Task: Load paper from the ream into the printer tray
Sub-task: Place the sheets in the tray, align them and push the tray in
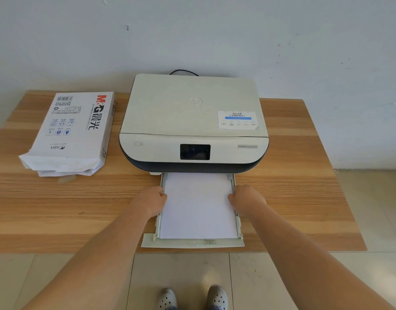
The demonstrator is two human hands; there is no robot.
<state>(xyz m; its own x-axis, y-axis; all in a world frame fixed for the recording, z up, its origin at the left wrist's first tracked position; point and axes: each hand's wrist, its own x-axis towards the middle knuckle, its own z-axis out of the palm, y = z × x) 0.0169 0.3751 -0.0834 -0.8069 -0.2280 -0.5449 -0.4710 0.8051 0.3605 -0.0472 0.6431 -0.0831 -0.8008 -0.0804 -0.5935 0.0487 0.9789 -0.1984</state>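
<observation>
A white and dark printer [193, 121] stands at the back middle of the wooden table. Its pale tray [192, 243] is pulled out toward me, past the table's front edge. A stack of white paper [198, 206] lies flat in the tray. My left hand [151, 201] grips the tray's left side rail, fingers curled at the paper's edge. My right hand [246, 199] grips the right side rail the same way. The opened white paper ream [71, 133] lies at the table's back left, its torn end facing me.
The wooden table [293, 193] stands against a pale wall. A black cable [184, 72] runs out behind the printer. A small clear scrap [67, 179] lies in front of the ream. Tiled floor and my two shoes [192, 298] show below the table edge.
</observation>
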